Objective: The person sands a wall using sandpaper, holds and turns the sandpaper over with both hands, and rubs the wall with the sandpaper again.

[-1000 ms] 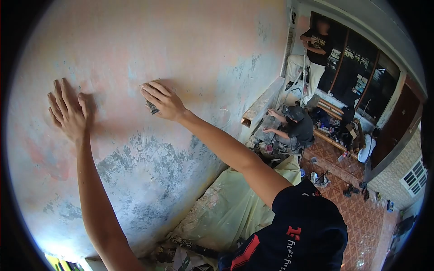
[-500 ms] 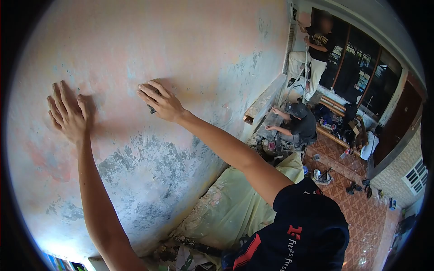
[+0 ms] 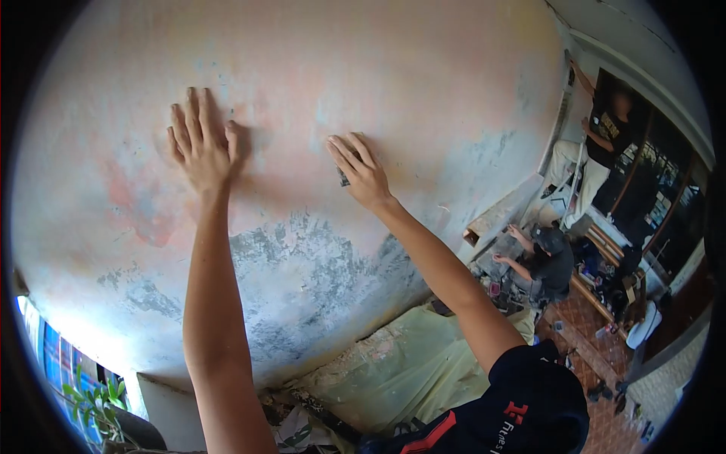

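Observation:
A large wall [image 3: 423, 76] with worn pink and pale blue paint fills much of the view. Flat against it lies my left hand [image 3: 200, 155], fingers stretched and thumb out to the side, with nothing in it. To its right, my right hand [image 3: 361, 172] presses a small dark pad [image 3: 343, 178], which looks like sandpaper, against the wall. My fingers cover most of the pad, and only its lower left edge shows. Below both hands the paint gives way to a rough grey patch [image 3: 302, 265].
A pale green sheet [image 3: 408, 363] covers things along the wall's foot. One person [image 3: 548, 265] crouches at the right; another [image 3: 609, 136] stands on a ladder [image 3: 575, 185] behind. A bench [image 3: 597, 303] holds clutter on the tiled floor. A leafy plant [image 3: 98, 401] stands lower left.
The view has swung left, so both hands appear farther right. My right hand and the pad have slid somewhat to the right along the wall. The person on the ladder reaches higher.

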A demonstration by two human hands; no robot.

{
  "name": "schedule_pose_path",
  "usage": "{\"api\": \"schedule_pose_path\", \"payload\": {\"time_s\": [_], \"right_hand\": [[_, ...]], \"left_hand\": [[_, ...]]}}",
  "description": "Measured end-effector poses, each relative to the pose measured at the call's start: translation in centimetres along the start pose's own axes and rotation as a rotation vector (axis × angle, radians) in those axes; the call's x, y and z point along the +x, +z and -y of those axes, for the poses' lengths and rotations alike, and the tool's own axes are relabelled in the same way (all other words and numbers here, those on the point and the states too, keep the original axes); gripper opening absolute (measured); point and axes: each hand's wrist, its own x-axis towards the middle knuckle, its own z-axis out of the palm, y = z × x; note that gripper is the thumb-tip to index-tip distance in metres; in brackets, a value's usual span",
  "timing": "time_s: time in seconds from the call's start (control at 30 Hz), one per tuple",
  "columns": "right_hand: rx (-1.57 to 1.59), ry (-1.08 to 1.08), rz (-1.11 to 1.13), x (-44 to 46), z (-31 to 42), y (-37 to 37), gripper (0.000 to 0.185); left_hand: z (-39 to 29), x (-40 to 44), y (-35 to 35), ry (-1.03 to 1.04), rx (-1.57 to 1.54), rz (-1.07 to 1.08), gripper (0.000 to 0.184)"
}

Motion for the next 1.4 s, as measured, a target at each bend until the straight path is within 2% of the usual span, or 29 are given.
{"api": "schedule_pose_path", "payload": {"time_s": [0.27, 0.7, 0.83, 1.13, 1.3, 1.4], "right_hand": [[0.024, 0.003, 0.035, -0.6, -0.8, 0.9, 0.075], [0.089, 0.045, 0.007, -0.9, -0.4, 1.5, 0.077], [0.115, 0.045, 0.03, -0.9, -0.5, 1.2, 0.077], [0.037, 0.039, -0.024, -0.3, -0.6, 1.4, 0.069], [0.074, 0.073, -0.189, 4.5, -1.6, 1.7, 0.063], [0.061, 0.052, -0.203, 8.1, -2.7, 0.5, 0.062]], "left_hand": [[0.0, 0.0, 0.0, -0.007, 0.029, 0.006, 0.062], [0.1, 0.0, 0.1, -0.002, 0.028, 0.007, 0.061], [-0.1, 0.0, 0.1, -0.005, 0.042, -0.039, 0.059], [0.0, -0.1, 0.0, -0.011, 0.016, 0.009, 0.061], [0.1, -0.1, 0.2, -0.01, 0.038, 0.011, 0.061], [0.1, -0.1, 0.1, -0.006, 0.034, 0.008, 0.061]]}}
